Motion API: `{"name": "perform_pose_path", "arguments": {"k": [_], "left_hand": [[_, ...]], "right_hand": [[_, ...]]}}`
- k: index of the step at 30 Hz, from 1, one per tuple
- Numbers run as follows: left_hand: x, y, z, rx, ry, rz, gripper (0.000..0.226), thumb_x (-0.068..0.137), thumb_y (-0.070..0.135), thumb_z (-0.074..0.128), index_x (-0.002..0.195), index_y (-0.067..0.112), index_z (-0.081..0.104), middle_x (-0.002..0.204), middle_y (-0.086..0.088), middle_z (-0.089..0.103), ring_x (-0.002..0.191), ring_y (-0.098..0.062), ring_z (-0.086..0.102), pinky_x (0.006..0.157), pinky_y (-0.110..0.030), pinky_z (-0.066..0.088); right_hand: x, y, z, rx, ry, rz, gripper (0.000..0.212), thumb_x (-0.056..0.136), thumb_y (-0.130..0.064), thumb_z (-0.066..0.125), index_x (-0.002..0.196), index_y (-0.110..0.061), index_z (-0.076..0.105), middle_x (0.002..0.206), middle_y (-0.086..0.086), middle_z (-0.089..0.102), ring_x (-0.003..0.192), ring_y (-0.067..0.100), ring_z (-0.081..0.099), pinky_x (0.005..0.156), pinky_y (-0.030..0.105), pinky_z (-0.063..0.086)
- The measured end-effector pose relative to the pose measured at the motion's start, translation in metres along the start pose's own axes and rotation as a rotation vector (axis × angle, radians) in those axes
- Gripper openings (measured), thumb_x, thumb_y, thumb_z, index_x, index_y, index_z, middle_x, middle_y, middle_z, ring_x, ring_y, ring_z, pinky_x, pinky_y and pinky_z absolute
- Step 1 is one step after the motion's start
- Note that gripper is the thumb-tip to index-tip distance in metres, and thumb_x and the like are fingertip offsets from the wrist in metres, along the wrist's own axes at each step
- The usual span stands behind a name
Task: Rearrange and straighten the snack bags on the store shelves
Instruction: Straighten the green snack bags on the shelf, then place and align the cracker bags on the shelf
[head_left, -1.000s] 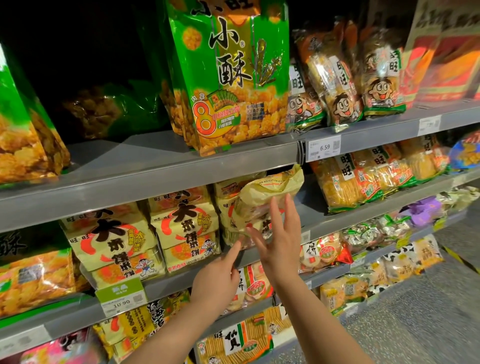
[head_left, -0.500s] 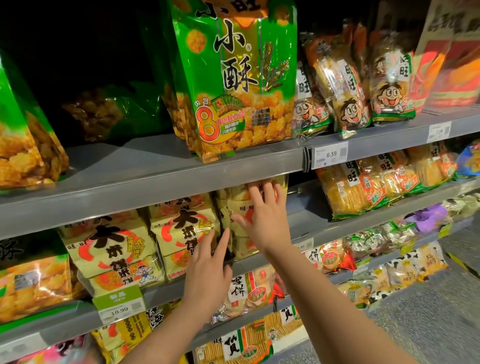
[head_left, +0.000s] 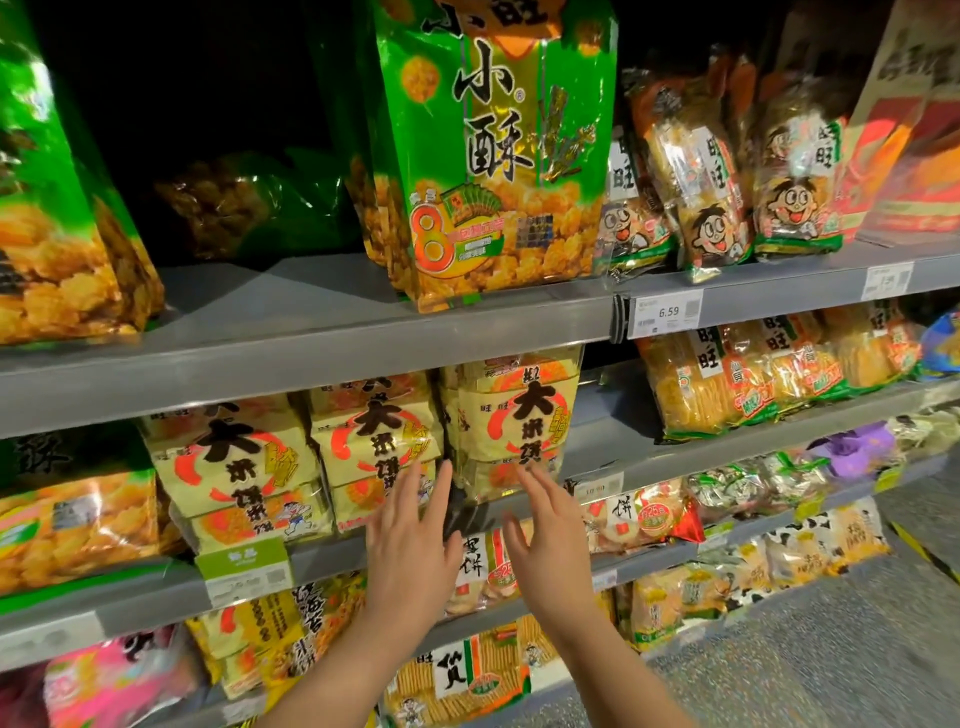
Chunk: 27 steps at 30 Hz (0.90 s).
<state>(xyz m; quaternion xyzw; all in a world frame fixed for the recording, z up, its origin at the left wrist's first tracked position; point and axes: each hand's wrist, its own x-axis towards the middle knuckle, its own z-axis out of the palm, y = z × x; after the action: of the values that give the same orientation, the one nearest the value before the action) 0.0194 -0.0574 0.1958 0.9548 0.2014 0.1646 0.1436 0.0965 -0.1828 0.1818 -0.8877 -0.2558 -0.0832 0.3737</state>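
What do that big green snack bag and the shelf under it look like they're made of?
Green snack bag: apparently glossy plastic film, judging by its bright glare and creases. Shelf: looks like grey painted metal, matte and flat with a straight edge, though a coated board can't be excluded.

Both bare forearms rose from the bottom edge, angled up and inward toward the middle. Left hand (head_left: 413, 545) was raised with its back to the camera, fingers (head_left: 439, 488) straight, close together and pointing up, thumb (head_left: 376, 535) out to the left. Right hand (head_left: 550, 540) stood just beside it, apart by a narrow gap, also back to the camera, fingers (head_left: 535, 483) stretched up and leaning slightly left, thumb (head_left: 511, 530) toward the other hand. Both hands were spread flat, holding nothing. Fingertips were somewhat blurred; whether they touched anything ahead could not be told. Wrists stayed in line with the forearms.
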Motion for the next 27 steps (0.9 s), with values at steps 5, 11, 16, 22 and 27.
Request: {"name": "perform_pose_path", "arguments": {"k": [5, 11, 16, 22, 27], "left_hand": [[-0.02, -0.012, -0.016, 0.007, -0.009, -0.104, 0.071, 0.094, 0.036, 0.043, 0.147, 0.035, -0.004, 0.157, -0.003, -0.001, 0.145, -0.023, 0.001, 0.115, -0.042, 0.011], [-0.066, -0.056, -0.017, -0.029, 0.026, -0.298, 0.065, 0.094, 0.04, 0.04, 0.148, 0.032, 0.004, 0.156, -0.003, 0.009, 0.143, -0.022, 0.01, 0.112, -0.04, 0.018], [-0.117, -0.123, 0.01, -0.036, -0.024, -0.48, 0.056, 0.095, 0.037, 0.041, 0.146, 0.027, 0.021, 0.153, -0.003, 0.023, 0.14, -0.022, 0.02, 0.111, -0.04, 0.021], [-0.157, -0.22, 0.057, -0.024, -0.035, -0.673, 0.052, 0.09, 0.041, 0.043, 0.137, 0.018, 0.04, 0.136, -0.008, 0.049, 0.12, -0.03, 0.045, 0.096, -0.041, 0.039], [-0.165, -0.275, 0.099, -0.068, -0.015, -0.716, 0.057, 0.089, 0.043, 0.052, 0.136, 0.014, 0.041, 0.13, -0.01, 0.054, 0.119, -0.032, 0.048, 0.093, -0.042, 0.041]], "right_hand": [[-0.009, -0.022, 0.01, 0.004, 0.016, -0.056, 0.049, 0.087, -0.024, 0.055, 0.135, -0.019, 0.048, 0.138, 0.0, 0.05, 0.128, 0.019, 0.043, 0.107, 0.039, 0.036], [-0.037, -0.048, 0.051, 0.013, -0.064, -0.105, 0.031, 0.089, -0.024, 0.054, 0.116, -0.012, 0.063, 0.111, 0.006, 0.067, 0.107, 0.027, 0.058, 0.092, 0.037, 0.044], [-0.073, -0.058, 0.113, 0.024, -0.341, -0.067, 0.027, 0.096, -0.028, 0.043, 0.109, -0.019, 0.064, 0.103, 0.001, 0.067, 0.101, 0.023, 0.059, 0.098, 0.042, 0.039], [-0.106, -0.057, 0.216, 0.053, -0.503, -0.023, 0.038, 0.095, -0.04, 0.044, 0.122, -0.017, 0.056, 0.119, 0.005, 0.062, 0.111, 0.025, 0.055, 0.09, 0.034, 0.042], [-0.104, -0.056, 0.282, 0.19, -0.471, 0.195, 0.066, 0.088, -0.043, 0.056, 0.141, -0.01, 0.032, 0.14, 0.014, 0.04, 0.126, 0.033, 0.041, 0.102, 0.038, 0.038]]}}
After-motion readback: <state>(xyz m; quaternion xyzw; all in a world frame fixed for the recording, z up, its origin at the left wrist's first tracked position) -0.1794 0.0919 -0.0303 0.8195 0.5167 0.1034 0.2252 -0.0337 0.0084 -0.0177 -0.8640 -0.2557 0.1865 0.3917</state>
